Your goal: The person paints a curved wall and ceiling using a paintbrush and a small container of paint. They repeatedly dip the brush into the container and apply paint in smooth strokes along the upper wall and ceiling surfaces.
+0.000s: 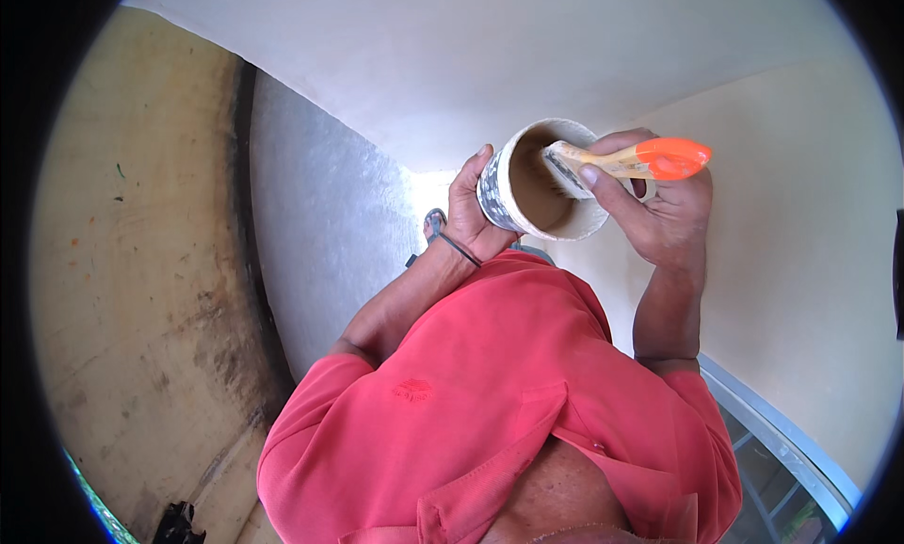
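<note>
My left hand [474, 212] grips a paint-stained white bucket [498, 184] around its side and underside. The bucket is tilted, so its mouth faces me, and tan-brown liquid [533, 180] shows inside. In my right hand [664, 212] is a flat paintbrush [614, 161] with a wooden handle and an orange end. Its bristles are inside the bucket's mouth, close to the liquid; whether they touch it I cannot tell. My right fingers pinch the handle near the ferrule. Part of the bucket's far side is behind my right hand.
Pale walls [777, 191] rise ahead and on my right. A stained yellowish wall [141, 226] with a dark lower band stands to the left, beside a grey floor [318, 212]. A metal-framed window [777, 431] is at lower right. My sandalled foot [432, 226] shows below.
</note>
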Demonstrator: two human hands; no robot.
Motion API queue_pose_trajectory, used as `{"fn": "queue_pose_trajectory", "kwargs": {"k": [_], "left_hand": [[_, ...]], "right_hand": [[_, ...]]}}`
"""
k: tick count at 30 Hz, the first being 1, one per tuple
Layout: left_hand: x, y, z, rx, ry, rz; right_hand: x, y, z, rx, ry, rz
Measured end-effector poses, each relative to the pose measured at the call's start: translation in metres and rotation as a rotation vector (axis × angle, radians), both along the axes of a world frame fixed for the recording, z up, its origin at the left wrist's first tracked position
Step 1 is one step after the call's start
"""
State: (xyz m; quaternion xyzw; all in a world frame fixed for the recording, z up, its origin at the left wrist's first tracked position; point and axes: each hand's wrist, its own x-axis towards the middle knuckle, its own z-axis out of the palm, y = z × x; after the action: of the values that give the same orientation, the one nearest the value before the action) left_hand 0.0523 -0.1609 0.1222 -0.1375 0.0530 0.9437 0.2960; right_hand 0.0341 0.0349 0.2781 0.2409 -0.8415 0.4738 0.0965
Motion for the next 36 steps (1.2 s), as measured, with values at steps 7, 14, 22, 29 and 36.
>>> {"fn": "queue_pose_trajectory", "kwargs": {"k": [7,14,22,29,36], "left_hand": [[-0.001,-0.001,0.013,-0.005,-0.053,-0.006],[-0.003,0.000,0.014,-0.026,-0.058,-0.008],[0.000,-0.008,-0.012,0.028,-0.047,-0.013],[0.002,-0.011,-0.016,0.079,-0.063,-0.022],[0.005,-0.008,-0.026,-0.016,-0.067,-0.025]], "right_hand": [[-0.004,-0.001,-0.001,-0.032,-0.026,0.031],[-0.006,-0.004,0.003,0.048,0.005,0.043],[0.009,0.001,0.005,-0.274,-0.043,-0.123],[0.012,0.014,-0.003,-0.482,-0.101,-0.186],[0.023,0.010,-0.018,-0.550,-0.069,-0.259]]}}
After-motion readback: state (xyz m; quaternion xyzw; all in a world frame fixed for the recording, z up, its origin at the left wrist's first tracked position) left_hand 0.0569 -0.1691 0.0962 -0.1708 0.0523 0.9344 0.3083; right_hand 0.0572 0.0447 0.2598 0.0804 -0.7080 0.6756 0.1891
